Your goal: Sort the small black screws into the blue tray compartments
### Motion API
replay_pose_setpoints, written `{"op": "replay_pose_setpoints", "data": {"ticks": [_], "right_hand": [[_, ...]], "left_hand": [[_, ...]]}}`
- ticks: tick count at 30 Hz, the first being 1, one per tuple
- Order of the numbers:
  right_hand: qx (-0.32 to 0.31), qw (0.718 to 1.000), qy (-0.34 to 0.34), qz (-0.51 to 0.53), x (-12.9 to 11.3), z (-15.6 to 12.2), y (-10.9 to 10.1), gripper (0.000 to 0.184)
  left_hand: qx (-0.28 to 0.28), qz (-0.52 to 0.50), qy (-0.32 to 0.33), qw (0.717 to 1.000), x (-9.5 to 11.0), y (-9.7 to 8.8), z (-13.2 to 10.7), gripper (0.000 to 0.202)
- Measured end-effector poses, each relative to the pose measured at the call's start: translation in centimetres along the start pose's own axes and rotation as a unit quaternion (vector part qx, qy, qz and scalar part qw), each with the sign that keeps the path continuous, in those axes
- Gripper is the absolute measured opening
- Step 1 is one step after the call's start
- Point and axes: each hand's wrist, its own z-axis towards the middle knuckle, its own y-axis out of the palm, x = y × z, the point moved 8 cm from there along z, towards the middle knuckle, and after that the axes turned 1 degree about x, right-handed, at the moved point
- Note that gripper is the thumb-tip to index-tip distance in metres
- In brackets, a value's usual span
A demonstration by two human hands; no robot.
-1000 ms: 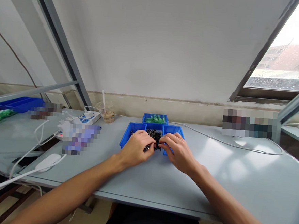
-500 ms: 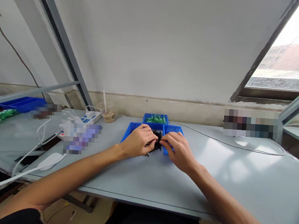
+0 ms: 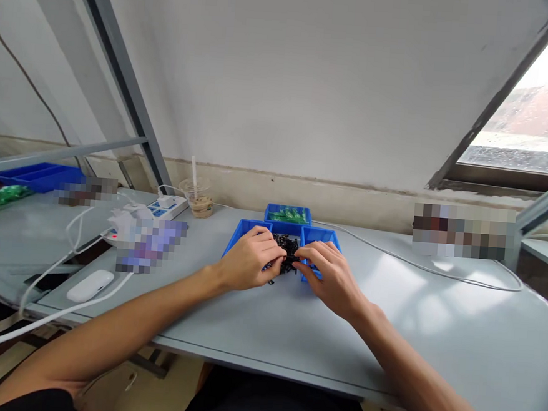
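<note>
Both my hands meet at a pile of small black parts (image 3: pixel 288 249) lying between two blue bins. My left hand (image 3: pixel 250 261) has its fingers curled and pinched on some of the black parts, in front of the left blue bin (image 3: pixel 240 231). My right hand (image 3: pixel 330 276) is curled too, fingertips pinched at the same pile and covering part of the right blue bin (image 3: pixel 321 237). Behind them a third blue bin (image 3: pixel 288 214) holds green parts. What exactly each pinch holds is too small to make out.
A grey table (image 3: pixel 434 329) stretches to the right. On the left lie a white mouse-shaped device (image 3: pixel 90 285), white cables (image 3: pixel 72 232), a power strip (image 3: pixel 167 207) and a plastic cup with a straw (image 3: pixel 198 198). A metal frame post (image 3: pixel 123 82) slants up at the left. A cable (image 3: pixel 415 262) runs right.
My hands have stayed at the black pile with small finger movements. The camera has tilted slightly, shifting the scene upward.
</note>
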Motion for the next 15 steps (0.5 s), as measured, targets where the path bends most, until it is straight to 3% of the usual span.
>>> {"op": "replay_pose_setpoints", "data": {"ticks": [15], "right_hand": [[-0.013, 1.0, -0.004, -0.002, -0.17, -0.12, 0.19, 0.009]], "left_hand": [[-0.01, -0.02, -0.011, 1.0, 0.23, 0.01, 0.02, 0.016]]}}
